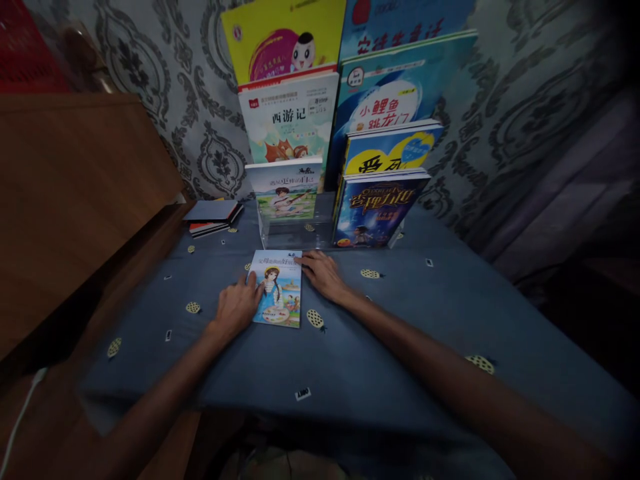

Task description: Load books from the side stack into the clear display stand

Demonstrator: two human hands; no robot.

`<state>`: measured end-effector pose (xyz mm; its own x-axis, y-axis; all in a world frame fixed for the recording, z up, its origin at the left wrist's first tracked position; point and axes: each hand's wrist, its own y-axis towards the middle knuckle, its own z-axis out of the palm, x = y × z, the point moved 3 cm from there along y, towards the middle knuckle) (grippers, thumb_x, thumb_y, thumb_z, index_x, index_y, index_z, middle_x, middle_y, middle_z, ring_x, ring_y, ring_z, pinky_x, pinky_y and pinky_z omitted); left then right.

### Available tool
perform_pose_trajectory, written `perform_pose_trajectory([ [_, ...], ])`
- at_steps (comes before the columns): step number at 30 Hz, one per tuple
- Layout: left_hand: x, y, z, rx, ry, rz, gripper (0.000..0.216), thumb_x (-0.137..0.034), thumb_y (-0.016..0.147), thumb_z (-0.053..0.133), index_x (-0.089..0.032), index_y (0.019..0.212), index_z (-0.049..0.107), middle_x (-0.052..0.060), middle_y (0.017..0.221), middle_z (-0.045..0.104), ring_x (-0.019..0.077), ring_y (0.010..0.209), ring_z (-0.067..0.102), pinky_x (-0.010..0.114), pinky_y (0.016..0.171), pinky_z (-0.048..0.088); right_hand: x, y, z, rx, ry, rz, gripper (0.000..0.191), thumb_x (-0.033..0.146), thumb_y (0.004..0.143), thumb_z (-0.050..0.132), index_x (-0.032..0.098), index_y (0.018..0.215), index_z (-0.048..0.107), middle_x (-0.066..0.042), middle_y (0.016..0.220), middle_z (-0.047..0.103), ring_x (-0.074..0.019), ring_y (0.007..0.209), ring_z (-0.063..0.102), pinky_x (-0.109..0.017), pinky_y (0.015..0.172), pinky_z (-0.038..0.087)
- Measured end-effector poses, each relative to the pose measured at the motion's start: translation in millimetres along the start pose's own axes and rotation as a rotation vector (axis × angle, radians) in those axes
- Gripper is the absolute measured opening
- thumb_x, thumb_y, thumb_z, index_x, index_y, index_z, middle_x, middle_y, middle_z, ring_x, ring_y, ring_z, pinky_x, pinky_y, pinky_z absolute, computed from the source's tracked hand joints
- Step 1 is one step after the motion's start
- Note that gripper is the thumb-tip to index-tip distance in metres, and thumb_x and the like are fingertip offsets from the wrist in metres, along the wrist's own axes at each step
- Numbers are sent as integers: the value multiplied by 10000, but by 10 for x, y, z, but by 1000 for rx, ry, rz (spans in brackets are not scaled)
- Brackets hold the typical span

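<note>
**A:** Head view first. What are the hands on?

**B:** A thin paperback book (277, 288), lying flat and cover up on the bench (400, 313). The bench is draped in a blue cloth with small pale oval prints. The cover is light blue and shows a drawn long-haired girl in a blue dress. A line of Chinese characters runs along the top.

**A:** The left hand?

**B:** The left hand (237, 305) rests on the book's left edge with the thumb on the cover. Its grip is slack, fingers laid flat and closed round nothing.

**A:** And the right?

**B:** The right hand (323, 273) touches the book's upper right corner with its fingertips. That grip is also spread open and holds nothing.

**A:** Where does the book lie?

**B:** Near the middle of the bench, just in front of a clear stepped rack (295, 233) that stands at the back against the patterned wall.

**A:** What is in the rack?

**B:** Two columns of upright books, each row higher than the one before.
- **Left column:** a small pale book (285, 190) in front, then a white book (287, 117), then a yellow book (280, 37).
- **Right column:** a dark blue book (377, 207) in front, a yellow-and-blue book (393, 147) behind it, and a large light blue book (400, 87) behind that.

**A:** Anything else on the bench?

**B:** A low stack of notebooks (213, 217) at the back left, well apart from the hands, beside a wooden panel (75, 200).
</note>
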<state>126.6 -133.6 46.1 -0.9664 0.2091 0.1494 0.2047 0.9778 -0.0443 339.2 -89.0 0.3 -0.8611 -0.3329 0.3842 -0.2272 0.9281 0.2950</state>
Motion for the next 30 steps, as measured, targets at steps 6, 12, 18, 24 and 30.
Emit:
perform_pose_trajectory([
  [6,-9,-34,-49,-5,4,32,462,-418,1060,299,-146,1369,509,164,1225,661,308,946,721,396,756,550,-4,-192,-3,-5,161,-104,394,116,930,546,232,1278,689,-112,1292,693,-290,1201,592,-488,1000,477],
  [12,-58,-22,-87,-93,65,68,438,-421,1053,342,-123,1253,593,185,1228,627,328,1182,591,395,863,528,14,-328,-25,-25,333,-99,365,91,878,554,205,1167,746,-110,1227,733,-264,1186,633,-470,1040,487],
  [18,-20,-17,-55,-105,69,125,442,-426,1055,347,-120,1234,611,163,1184,643,302,1147,599,381,945,484,316,-600,-55,-59,327,-123,275,177,858,629,202,1093,771,-130,1161,751,-293,1183,634,-493,1008,513],
  [24,142,-108,-83,-69,28,205,388,-429,1053,376,-169,1181,634,119,1127,665,276,1100,631,340,872,503,781,-1103,-186,-15,344,-217,262,221,900,618,229,1124,755,-111,1160,746,-279,1216,605,-474,1025,503],
  [30,-31,-230,-166,-33,-7,197,405,-472,1034,419,-166,1188,634,144,1217,645,302,1143,623,381,873,521,970,-1260,-226,89,477,-329,288,188,900,579,210,1134,746,-99,1161,756,-241,1183,637,-417,1020,493],
])
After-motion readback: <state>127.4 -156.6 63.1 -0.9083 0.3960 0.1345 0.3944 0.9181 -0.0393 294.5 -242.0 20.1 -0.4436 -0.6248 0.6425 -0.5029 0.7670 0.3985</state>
